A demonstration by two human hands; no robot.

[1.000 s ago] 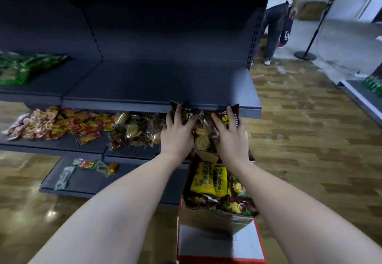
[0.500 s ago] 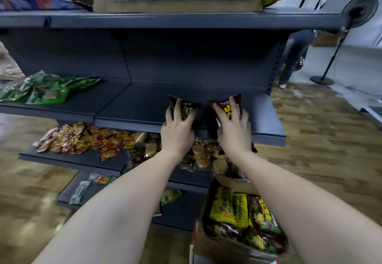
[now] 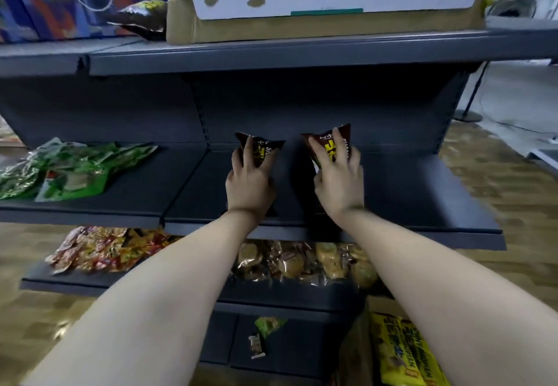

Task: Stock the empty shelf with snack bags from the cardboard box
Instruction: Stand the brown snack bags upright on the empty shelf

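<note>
Both hands, left hand (image 3: pixel 249 184) and right hand (image 3: pixel 338 181), now farther in over the dark grey metal shelf (image 3: pixel 422 201). Two dark brown snack bags with yellow print, left (image 3: pixel 261 150) and right (image 3: pixel 331 144), carried up from the shelf's near edge, wider apart.

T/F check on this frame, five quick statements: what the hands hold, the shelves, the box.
1. Each hand holds a dark snack bag: left hand, right hand. True.
2. The green bags lie right of the hands. False: they lie to the left.
3. Both dark bags are over the middle shelf. True.
4. The shelf below is bare. False: it holds packaged snacks.
5. The yellow bags sit on the top shelf. False: they are at bottom right.
</note>
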